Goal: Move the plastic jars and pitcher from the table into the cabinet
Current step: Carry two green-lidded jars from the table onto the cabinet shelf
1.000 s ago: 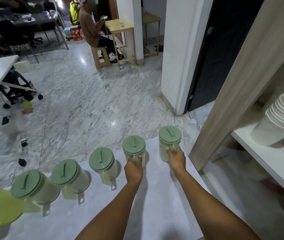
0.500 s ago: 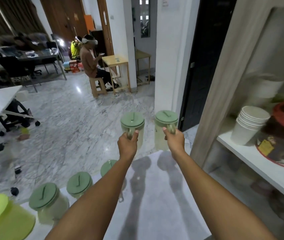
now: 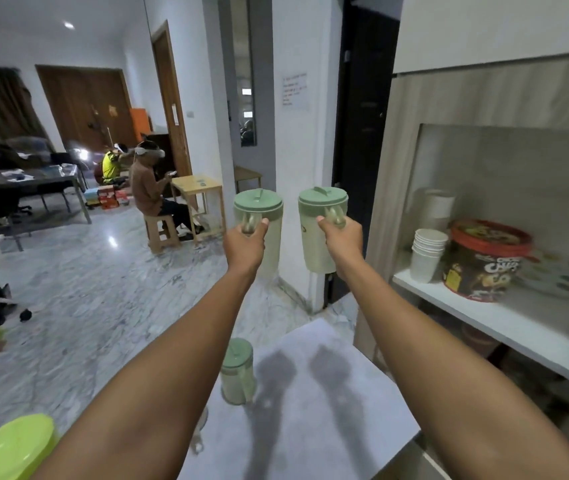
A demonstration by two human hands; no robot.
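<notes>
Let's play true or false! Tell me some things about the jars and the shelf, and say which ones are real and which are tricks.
1. Each hand holds a jar with a green lid. True: the left hand grips one jar, the right hand another.
2. Both held jars stand on the table. False: they are lifted well above the table.
3. One more green-lidded jar stands on the table. True.
4. The cabinet shelf is bare. False: the shelf holds white cups and a red-lidded tub.
5. The lids are off the held jars. False: both lids are on.
</notes>
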